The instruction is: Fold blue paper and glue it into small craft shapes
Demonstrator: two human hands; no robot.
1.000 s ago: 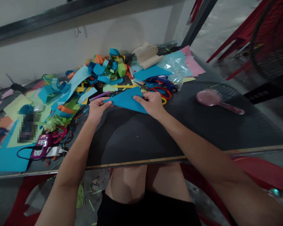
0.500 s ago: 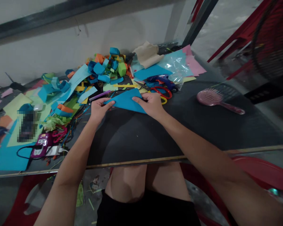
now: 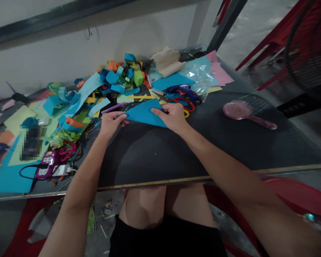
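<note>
A piece of blue paper (image 3: 144,112), folded to a pointed shape, is held between my hands above the dark table. My left hand (image 3: 112,121) pinches its narrow left corner between thumb and fingers. At the wider right end, my right hand (image 3: 173,116) grips the paper with the thumb on top and the fingers behind. Just beyond the right hand lie scissors with red and yellow handles (image 3: 186,105), partly hidden by it. A purple pen (image 3: 113,107) lies beside the left hand.
Curled paper strips (image 3: 117,76) are heaped against the wall. A pink hairbrush (image 3: 238,110) lies at right, near a fan (image 3: 310,50). Toward the left are a purple device (image 3: 47,164) with a cable, a white charger (image 3: 61,170) and a blurred-out dark object (image 3: 30,142).
My left hand has shifted slightly left along the paper to its tip. The right hand keeps its hold, and the paper has barely moved.
</note>
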